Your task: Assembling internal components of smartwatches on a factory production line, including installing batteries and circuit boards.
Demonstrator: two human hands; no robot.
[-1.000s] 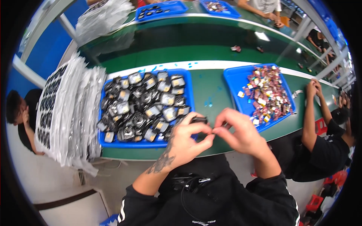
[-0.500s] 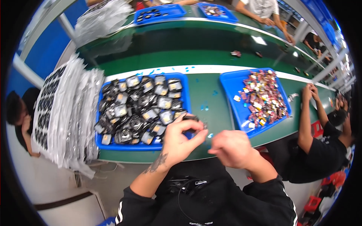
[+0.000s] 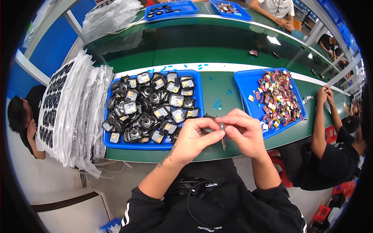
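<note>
Both my hands meet over the near edge of the green bench, between two blue trays. My left hand (image 3: 194, 139) is closed around a black device casing (image 3: 210, 117), mostly hidden by the fingers. My right hand (image 3: 246, 132) pinches against it from the right. A small greyish piece (image 3: 222, 126) shows between the fingertips, and a thin strip (image 3: 223, 144) hangs below; which hand grips these is unclear. The left tray (image 3: 200, 91) is heaped with black watch-like casings (image 3: 161, 112), many with silvery-grey squares. In the right tray (image 3: 241, 89) lie many small reddish, white and yellow parts (image 3: 278, 99).
Tall stacks of clear plastic trays (image 3: 83, 116) stand left of the casings. Blue film scraps (image 3: 217, 105) dot the green bench (image 3: 215, 85). A co-worker's arms (image 3: 320, 120) reach in at right; another person (image 3: 29, 120) is at left, others across the bench.
My right hand, earlier a blurred fist apart from the left, has come in to touch the casing at my left fingertips. The whole view has shifted slightly.
</note>
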